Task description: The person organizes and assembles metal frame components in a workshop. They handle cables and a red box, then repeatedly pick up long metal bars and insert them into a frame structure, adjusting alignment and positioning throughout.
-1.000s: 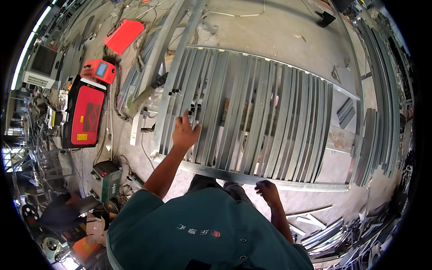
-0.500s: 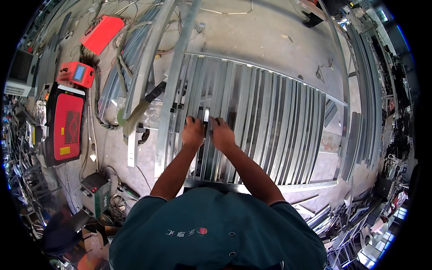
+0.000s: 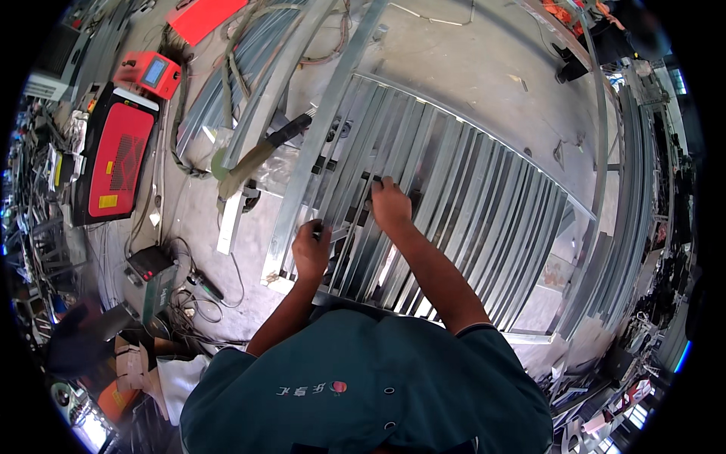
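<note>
In front of me lies a flat metal frame (image 3: 529, 338) filled with long, parallel grey metal bars (image 3: 427, 163). My left hand (image 3: 311, 250) is at the bars on the left, closer to my body, with its fingers curled around something dark that I cannot make out. Farther away and to the right, my right hand (image 3: 392, 208) bends its fingers down onto the bars at a small dark piece; what they grip is hidden. Small dark blocks (image 3: 325, 163) sit between the left bars.
A tool with a dark handle (image 3: 290, 131) and olive cover lies across a long beam (image 3: 231, 223). To the left stand a red-and-black machine (image 3: 117, 163), a red box with a screen (image 3: 151, 73) and a green box (image 3: 157, 291). Stacked metal profiles (image 3: 628, 204) lie right; a person's shoe (image 3: 572, 70) shows beyond.
My hands, close together before, have moved apart: the left nearer to my body and leftward, the right out over the bars. The whole view has turned and shifted.
</note>
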A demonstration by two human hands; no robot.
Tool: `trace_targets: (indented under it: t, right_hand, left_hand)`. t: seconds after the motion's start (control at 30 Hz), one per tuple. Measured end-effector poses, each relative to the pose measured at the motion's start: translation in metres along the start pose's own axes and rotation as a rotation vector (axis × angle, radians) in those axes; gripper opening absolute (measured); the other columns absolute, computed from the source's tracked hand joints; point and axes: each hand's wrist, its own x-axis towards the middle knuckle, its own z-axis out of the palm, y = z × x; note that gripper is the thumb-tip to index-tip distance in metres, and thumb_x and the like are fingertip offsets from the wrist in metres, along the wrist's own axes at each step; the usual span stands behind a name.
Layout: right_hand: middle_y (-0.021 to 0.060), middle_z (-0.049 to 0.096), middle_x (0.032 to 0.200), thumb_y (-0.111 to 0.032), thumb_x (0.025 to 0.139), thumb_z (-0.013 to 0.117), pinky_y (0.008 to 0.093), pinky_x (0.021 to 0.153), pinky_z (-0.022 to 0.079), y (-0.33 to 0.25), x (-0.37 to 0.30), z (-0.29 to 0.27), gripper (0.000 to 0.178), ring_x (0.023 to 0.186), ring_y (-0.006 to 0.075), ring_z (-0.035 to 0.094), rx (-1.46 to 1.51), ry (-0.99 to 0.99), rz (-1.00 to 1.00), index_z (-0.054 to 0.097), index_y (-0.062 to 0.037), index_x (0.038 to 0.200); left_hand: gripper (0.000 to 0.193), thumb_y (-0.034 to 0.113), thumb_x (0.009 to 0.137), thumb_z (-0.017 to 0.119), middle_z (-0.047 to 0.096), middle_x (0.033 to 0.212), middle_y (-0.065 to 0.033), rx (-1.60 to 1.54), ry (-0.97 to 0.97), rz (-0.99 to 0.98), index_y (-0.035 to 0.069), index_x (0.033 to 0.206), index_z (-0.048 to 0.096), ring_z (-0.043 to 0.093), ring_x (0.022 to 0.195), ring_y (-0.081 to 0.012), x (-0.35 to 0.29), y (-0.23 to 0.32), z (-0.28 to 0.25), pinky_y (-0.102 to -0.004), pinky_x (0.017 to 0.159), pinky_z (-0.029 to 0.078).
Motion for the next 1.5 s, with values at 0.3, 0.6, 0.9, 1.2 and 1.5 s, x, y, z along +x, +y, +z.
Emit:
trace_targets:
  t: [0.3,0.6,0.9,1.2,1.5]
  right_hand:
    - [0.0206,0.015,0.157,-0.035,0.068,0.081,0.0516,0.104,0.035,-0.018,0.015,-0.026,0.082,0.131,0.0393,0.034,-0.07,-0.219,0.19,0.05,-0.0026,0.137]
    - [0.0211,0.02,0.157,-0.026,0.072,0.074,0.0552,0.106,0.031,-0.029,0.009,0.008,0.075,0.135,0.0378,0.032,-0.186,-0.092,0.225,0.048,0.0021,0.136]
    - [0.0233,0.043,0.139,-0.014,0.069,0.078,0.0484,0.105,0.041,-0.023,-0.045,-0.035,0.083,0.132,0.0376,0.043,0.488,0.114,0.158,0.038,0.0053,0.138]
    - [0.013,0.041,0.149,-0.02,0.074,0.078,0.0537,0.1,0.047,-0.011,-0.119,-0.022,0.101,0.13,0.0331,0.05,2.172,-0.441,0.255,0.018,-0.0101,0.155]
    - [0.0131,0.059,0.125,-0.036,0.096,0.056,0.0414,0.098,0.05,-0.031,-0.133,-0.015,0.059,0.109,0.0272,0.061,2.348,-0.305,0.51,0.039,-0.012,0.147]
  left_hand:
    - [0.053,0.009,0.086,0.069,0.068,0.107,-0.0103,-0.857,-0.601,-0.488,-0.002,0.133,0.048,0.065,0.092,-0.019,0.031,0.035,-0.041,-0.0318,0.071,0.052]
    - [0.042,0.017,0.079,0.071,0.057,0.115,-0.0115,0.475,-0.191,0.468,0.021,0.121,0.063,0.067,0.089,-0.0337,0.145,0.038,-0.012,-0.0449,0.076,0.056]
    - [0.029,0.013,0.082,0.061,0.061,0.098,-0.0099,0.714,-0.356,0.593,0.017,0.11,0.064,0.068,0.086,-0.0342,0.172,0.024,-0.01,-0.0468,0.071,0.056]
    - [0.035,0.0,0.073,0.062,0.065,0.099,-0.009,0.278,0.02,0.806,0.01,0.106,0.066,0.067,0.084,-0.0309,0.067,0.087,-0.066,-0.0396,0.064,0.056]
    - [0.039,0.007,0.078,0.068,0.061,0.118,-0.0112,0.112,-0.66,0.729,0.006,0.117,0.063,0.065,0.101,-0.0328,-0.033,0.103,-0.034,-0.04,0.082,0.055]
